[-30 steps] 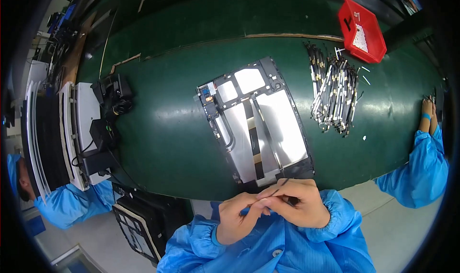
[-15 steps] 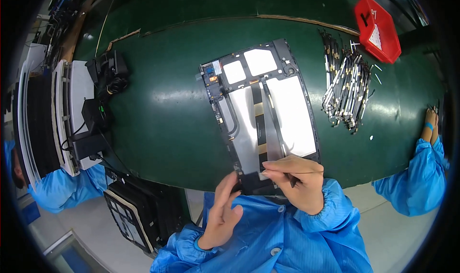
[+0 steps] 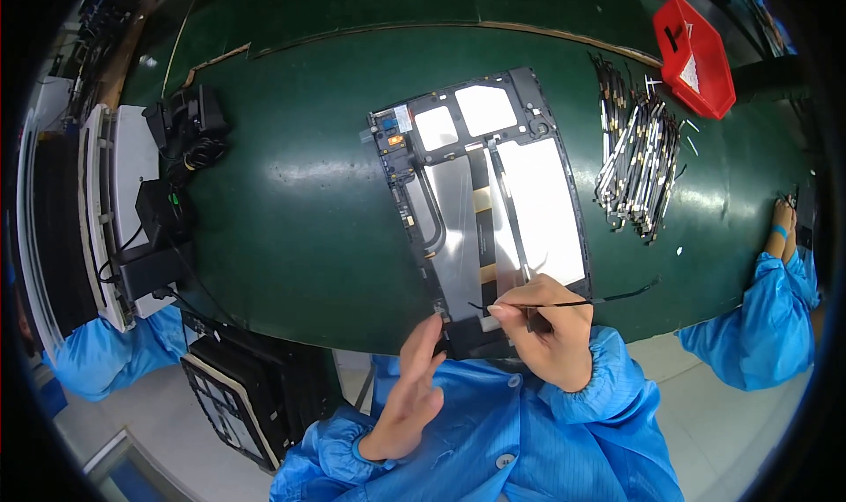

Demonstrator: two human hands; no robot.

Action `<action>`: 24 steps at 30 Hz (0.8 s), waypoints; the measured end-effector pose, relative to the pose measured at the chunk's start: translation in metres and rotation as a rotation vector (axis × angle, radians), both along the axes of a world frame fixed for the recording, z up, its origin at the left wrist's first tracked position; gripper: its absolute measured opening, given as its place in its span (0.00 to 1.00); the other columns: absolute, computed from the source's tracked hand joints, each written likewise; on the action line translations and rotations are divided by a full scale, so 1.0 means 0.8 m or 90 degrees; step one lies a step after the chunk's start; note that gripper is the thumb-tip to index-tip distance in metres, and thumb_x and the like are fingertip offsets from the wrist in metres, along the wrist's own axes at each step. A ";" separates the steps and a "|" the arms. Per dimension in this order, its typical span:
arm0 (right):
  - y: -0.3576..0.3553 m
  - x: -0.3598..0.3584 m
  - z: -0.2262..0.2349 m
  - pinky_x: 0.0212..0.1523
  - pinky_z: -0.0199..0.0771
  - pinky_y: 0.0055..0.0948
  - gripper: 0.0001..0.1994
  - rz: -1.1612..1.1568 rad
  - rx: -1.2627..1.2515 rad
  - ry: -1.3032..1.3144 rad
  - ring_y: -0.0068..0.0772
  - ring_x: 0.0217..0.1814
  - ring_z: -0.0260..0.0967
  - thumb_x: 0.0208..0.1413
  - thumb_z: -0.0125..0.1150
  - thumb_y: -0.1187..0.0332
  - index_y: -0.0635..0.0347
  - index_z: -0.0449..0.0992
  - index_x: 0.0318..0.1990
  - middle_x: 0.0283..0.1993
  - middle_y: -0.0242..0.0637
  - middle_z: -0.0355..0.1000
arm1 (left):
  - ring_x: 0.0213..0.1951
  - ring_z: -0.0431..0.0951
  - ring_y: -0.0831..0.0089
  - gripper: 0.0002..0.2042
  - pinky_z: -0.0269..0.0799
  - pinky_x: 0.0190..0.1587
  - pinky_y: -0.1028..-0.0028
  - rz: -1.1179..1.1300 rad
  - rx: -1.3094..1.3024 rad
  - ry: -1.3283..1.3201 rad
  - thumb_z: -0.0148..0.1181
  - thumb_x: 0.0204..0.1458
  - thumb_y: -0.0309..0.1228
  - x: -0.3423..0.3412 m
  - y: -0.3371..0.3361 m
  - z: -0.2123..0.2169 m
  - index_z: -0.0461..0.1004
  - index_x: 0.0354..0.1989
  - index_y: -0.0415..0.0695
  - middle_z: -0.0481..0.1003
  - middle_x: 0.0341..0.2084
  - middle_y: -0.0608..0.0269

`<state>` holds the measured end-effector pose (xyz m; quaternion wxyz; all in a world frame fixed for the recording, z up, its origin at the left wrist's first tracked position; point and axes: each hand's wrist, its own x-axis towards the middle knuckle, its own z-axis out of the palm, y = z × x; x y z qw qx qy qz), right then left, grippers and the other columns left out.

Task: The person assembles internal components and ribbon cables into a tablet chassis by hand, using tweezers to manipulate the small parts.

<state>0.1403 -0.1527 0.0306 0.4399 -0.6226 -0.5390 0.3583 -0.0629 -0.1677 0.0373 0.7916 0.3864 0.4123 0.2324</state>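
Observation:
An opened tablet housing (image 3: 454, 189), black-framed with shiny white and silver panels, lies slightly turned on the green table in front of me. Over its near right corner, my right hand (image 3: 560, 334) pinches a thin black cable (image 3: 621, 297) between thumb and fingers. One short end of the cable pokes out past my fingertips above the housing, while the longer end sticks out to the right and curls up. My left hand (image 3: 407, 401) rests at the near left corner, fingers stretched and fingertips by the frame's edge; no object shows in it.
A pile of thin black-and-white cables (image 3: 639, 158) lies right of the housing, below a red bin (image 3: 696, 61). Black adapters (image 3: 163, 229) and stacked panels (image 3: 106, 211) stand left. More tablet housings (image 3: 233, 405) are stacked lower left. Co-workers' blue sleeves (image 3: 749, 334) show at both sides.
The cable in my right hand has swung so that its long end now shows to the right of my hand. My left hand has barely moved.

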 end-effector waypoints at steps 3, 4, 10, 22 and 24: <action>0.001 -0.002 -0.001 0.24 0.69 0.25 0.06 -0.002 0.006 -0.013 0.35 0.25 0.71 0.44 0.67 0.79 0.69 0.76 0.31 0.27 0.41 0.73 | 0.70 0.38 0.62 0.35 0.37 0.67 0.62 0.032 -0.040 -0.033 0.49 0.59 0.44 -0.002 0.001 -0.002 0.44 0.70 0.41 0.38 0.70 0.56; 0.001 -0.002 -0.001 0.24 0.69 0.25 0.06 -0.003 0.005 -0.015 0.35 0.25 0.71 0.44 0.67 0.79 0.69 0.76 0.31 0.27 0.41 0.73 | 0.70 0.38 0.59 0.33 0.37 0.67 0.59 0.028 -0.039 -0.035 0.47 0.60 0.42 -0.003 0.003 -0.004 0.47 0.69 0.41 0.38 0.69 0.54; 0.008 -0.001 0.004 0.26 0.71 0.29 0.06 0.062 0.031 -0.042 0.38 0.27 0.71 0.42 0.67 0.78 0.68 0.76 0.29 0.28 0.40 0.72 | 0.67 0.47 0.61 0.15 0.42 0.67 0.60 0.154 -0.141 -0.168 0.49 0.59 0.36 -0.013 0.012 -0.018 0.71 0.47 0.39 0.48 0.66 0.52; 0.026 -0.010 0.010 0.36 0.70 0.40 0.08 0.172 -0.070 -0.158 0.47 0.37 0.67 0.45 0.62 0.76 0.68 0.71 0.33 0.33 0.43 0.65 | 0.48 0.72 0.72 0.11 0.69 0.51 0.74 0.149 0.321 0.112 0.54 0.51 0.14 0.021 0.053 -0.051 0.67 0.43 0.35 0.60 0.56 0.54; 0.026 -0.009 0.009 0.36 0.70 0.40 0.08 0.172 -0.072 -0.146 0.47 0.37 0.67 0.45 0.62 0.76 0.68 0.71 0.33 0.33 0.43 0.65 | 0.48 0.72 0.72 0.12 0.70 0.51 0.74 0.146 0.326 0.116 0.54 0.51 0.13 0.021 0.055 -0.051 0.67 0.43 0.35 0.60 0.56 0.54</action>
